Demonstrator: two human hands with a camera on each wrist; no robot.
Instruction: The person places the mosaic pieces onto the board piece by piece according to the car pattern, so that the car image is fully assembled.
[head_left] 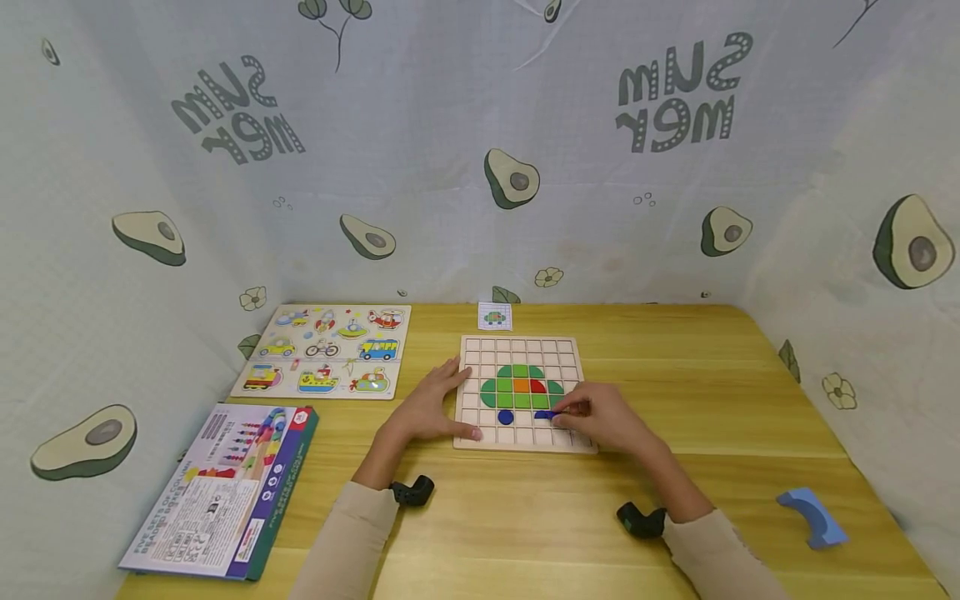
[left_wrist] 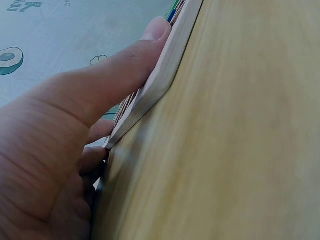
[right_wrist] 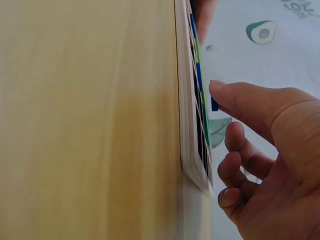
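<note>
A wooden grid board (head_left: 525, 350) lies on the table, with a green, orange and red tile picture (head_left: 522, 387) in its middle and a blue round tile (head_left: 506, 416) below it. My left hand (head_left: 431, 408) rests flat on the board's left edge (left_wrist: 160, 82), thumb along the front corner. My right hand (head_left: 600, 417) pinches a small blue tile (head_left: 545, 414) just over the board's lower rows. In the right wrist view the blue tile (right_wrist: 214, 102) sits at my fingertips, close above the board (right_wrist: 192, 125).
A small pattern card (head_left: 494, 316) lies behind the board. A vehicle peg puzzle (head_left: 330, 350) and a colourful box (head_left: 225, 492) lie at the left. A blue arch block (head_left: 813, 517) sits near the table's right front. Avocado-print cloth walls enclose the table.
</note>
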